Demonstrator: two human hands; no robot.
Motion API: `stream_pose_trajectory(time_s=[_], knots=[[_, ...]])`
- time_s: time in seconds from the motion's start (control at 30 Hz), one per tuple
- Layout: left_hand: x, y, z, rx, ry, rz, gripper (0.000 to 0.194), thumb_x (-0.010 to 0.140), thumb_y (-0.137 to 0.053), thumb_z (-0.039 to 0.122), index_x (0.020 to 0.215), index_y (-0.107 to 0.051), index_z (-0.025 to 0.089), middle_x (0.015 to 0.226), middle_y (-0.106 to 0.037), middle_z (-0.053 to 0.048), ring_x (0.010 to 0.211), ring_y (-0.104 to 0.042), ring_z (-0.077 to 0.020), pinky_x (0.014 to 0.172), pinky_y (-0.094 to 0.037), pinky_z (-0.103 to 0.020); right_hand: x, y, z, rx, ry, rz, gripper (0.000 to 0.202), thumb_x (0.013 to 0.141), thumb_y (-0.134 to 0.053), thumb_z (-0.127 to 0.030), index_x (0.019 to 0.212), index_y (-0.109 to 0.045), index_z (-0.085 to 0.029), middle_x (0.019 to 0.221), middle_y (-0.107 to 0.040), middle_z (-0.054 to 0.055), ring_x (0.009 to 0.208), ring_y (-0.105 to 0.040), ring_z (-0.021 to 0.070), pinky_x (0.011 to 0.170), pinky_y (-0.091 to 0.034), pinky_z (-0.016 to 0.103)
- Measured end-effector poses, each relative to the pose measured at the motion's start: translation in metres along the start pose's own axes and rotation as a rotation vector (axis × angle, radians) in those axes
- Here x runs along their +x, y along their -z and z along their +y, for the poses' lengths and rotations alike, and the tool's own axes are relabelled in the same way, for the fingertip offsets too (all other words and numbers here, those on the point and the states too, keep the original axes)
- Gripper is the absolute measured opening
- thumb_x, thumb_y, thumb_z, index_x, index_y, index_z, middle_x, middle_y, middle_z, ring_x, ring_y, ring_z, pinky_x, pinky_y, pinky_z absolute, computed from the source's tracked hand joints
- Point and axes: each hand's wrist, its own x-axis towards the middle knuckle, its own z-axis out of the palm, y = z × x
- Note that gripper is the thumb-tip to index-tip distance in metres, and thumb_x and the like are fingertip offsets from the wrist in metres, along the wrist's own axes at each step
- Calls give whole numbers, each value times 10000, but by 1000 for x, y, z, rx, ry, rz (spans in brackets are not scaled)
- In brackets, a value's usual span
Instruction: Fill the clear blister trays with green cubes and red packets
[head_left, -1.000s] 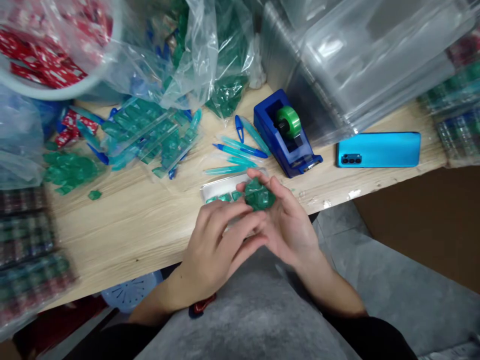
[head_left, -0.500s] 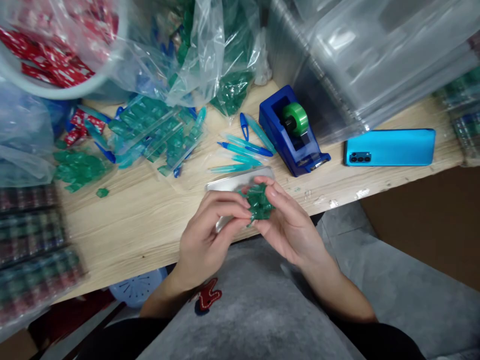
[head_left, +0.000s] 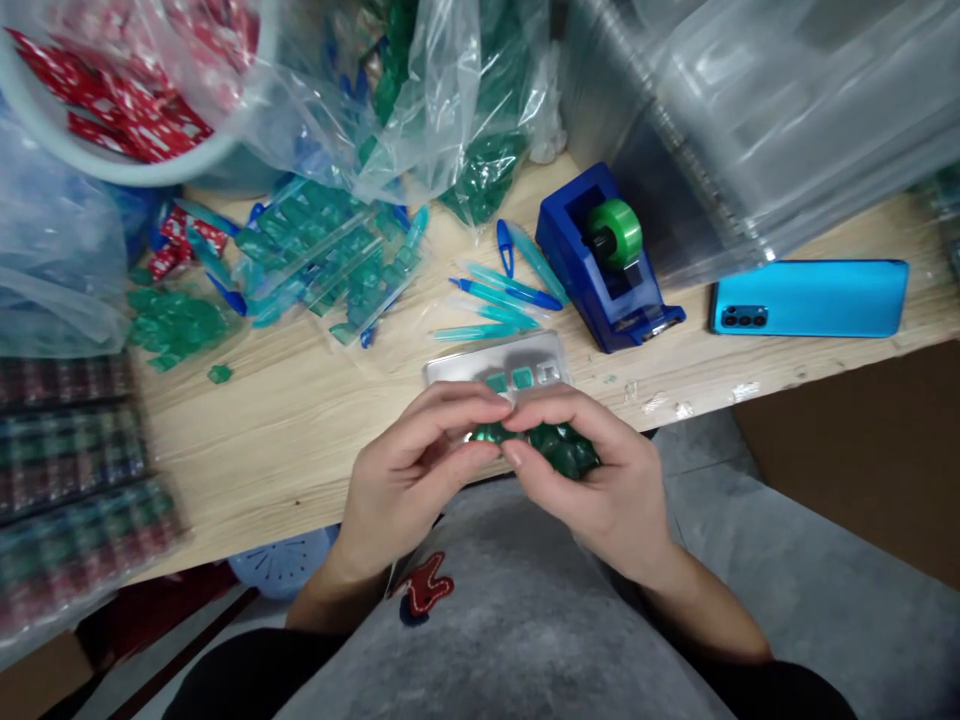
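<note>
Just over the table's front edge my two hands meet fingertip to fingertip. My left hand [head_left: 412, 480] is closed in a pinch at a shiny green translucent piece [head_left: 491, 432], its fingers partly covering it. My right hand [head_left: 615, 490] curls around a clump of dark green translucent pieces [head_left: 566, 450], its thumb and index finger reaching to the same small piece. Behind the hands lies a clear plastic tray [head_left: 450, 368] with square compartments; teal pieces [head_left: 523, 378] show in two of them. The hands hide the tray's near part.
A blue tape dispenser [head_left: 570, 235] stands right of several teal pens [head_left: 502, 290]. Farther right lies a blue phone [head_left: 810, 298]. Filled green packs [head_left: 307, 250] and loose green pieces [head_left: 176, 325] lie left, below a tub [head_left: 135, 175] of red packets. A clear bin [head_left: 675, 180] stands behind.
My right hand has turned from an upright cupped pose to curl over the green pieces. More of the tray's compartments show now. The whole view has shifted slightly.
</note>
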Motion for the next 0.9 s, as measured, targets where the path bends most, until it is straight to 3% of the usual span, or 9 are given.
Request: stream_pose_trajectory(time_s=[0.2, 0.37, 0.5, 0.6, 0.73, 0.83, 0.9], knots=[[-3, -1, 0, -105, 23, 6, 329, 868, -664, 111, 1145, -672, 288, 1095, -696, -40, 1097, -642, -167, 966, -535, -294, 1, 3, 6, 73, -83, 67, 97, 814, -699, -166, 762, -691, -247, 761, -728, -39, 643, -649, 109, 639, -535, 257], [-10, -8, -10, -96, 25, -142, 274, 854, -631, 48, 1056, -654, 233, 1046, -658, -53, 1024, -652, -150, 865, -560, -254, -10, 18, 19, 51, -192, 32, 69, 813, -719, -238, 744, -715, -226, 662, -709, -43, 447, -531, 66, 451, -441, 209], [-13, -17, -22, 29, 26, -146, 217, 860, -573, 40, 982, -627, 211, 961, -627, -36, 917, -644, -136, 788, -554, -251, -24, 27, 35, -190, -148, 116, 79, 838, -680, -208, 761, -690, -223, 685, -716, -37, 576, -633, 102, 554, -501, 217], [-7, -23, -27, 131, -33, -113, 220, 850, -566, 35, 967, -620, 213, 951, -632, -26, 933, -636, -148, 817, -539, -287, -26, 31, 47, -398, -1, 185, 98, 866, -619, -155, 802, -652, -222, 739, -714, -25, 677, -673, 125, 642, -533, 236], [7, -23, -24, 54, -22, -51, 179, 858, -568, 65, 938, -629, 214, 916, -636, -16, 893, -634, -134, 788, -533, -253, -19, 45, 61, -674, 188, 353, 119, 881, -576, -121, 819, -614, -215, 757, -695, -1, 706, -671, 135, 673, -529, 248], [13, -19, -22, -69, 84, -5, 141, 877, -628, 129, 964, -665, 234, 939, -665, -12, 935, -643, -128, 814, -542, -233, -16, 59, 62, -684, 150, 469, 105, 876, -601, -147, 801, -615, -219, 722, -671, -12, 666, -649, 129, 648, -510, 247], [15, -18, -22, -164, 167, -16, 139, 878, -668, 191, 1000, -681, 255, 979, -681, -10, 935, -658, -128, 808, -563, -237, -18, 65, 59, -590, 72, 468, 99, 880, -617, -179, 793, -621, -224, 702, -658, -25, 630, -626, 120, 624, -495, 243]])
